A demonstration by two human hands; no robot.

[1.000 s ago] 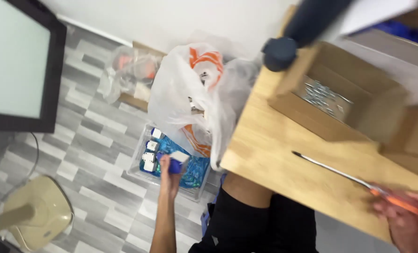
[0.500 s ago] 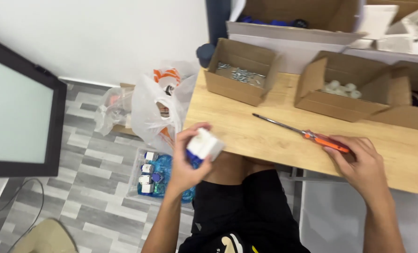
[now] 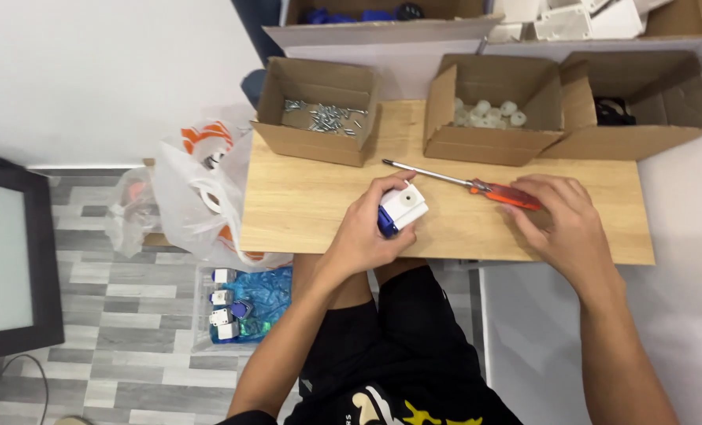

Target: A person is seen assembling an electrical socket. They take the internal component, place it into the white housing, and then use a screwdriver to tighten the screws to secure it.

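Desk (image 3: 303, 205): L hand (image 3: 363, 232) grips white/blue part (image 3: 400, 209).

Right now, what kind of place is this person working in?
Probably a small assembly workbench in a home or workshop. Cardboard boxes hold sorted parts: a box of screws and a box of white caps. A screwdriver lies on the wooden table.

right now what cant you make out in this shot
- Head view: the screwdriver handle end, covered by the right hand.
- The white and blue part, its underside wrapped by the left hand.
- The dark item in the right box, hidden by the box wall.
- The top boxes' contents, cut by the frame edge.
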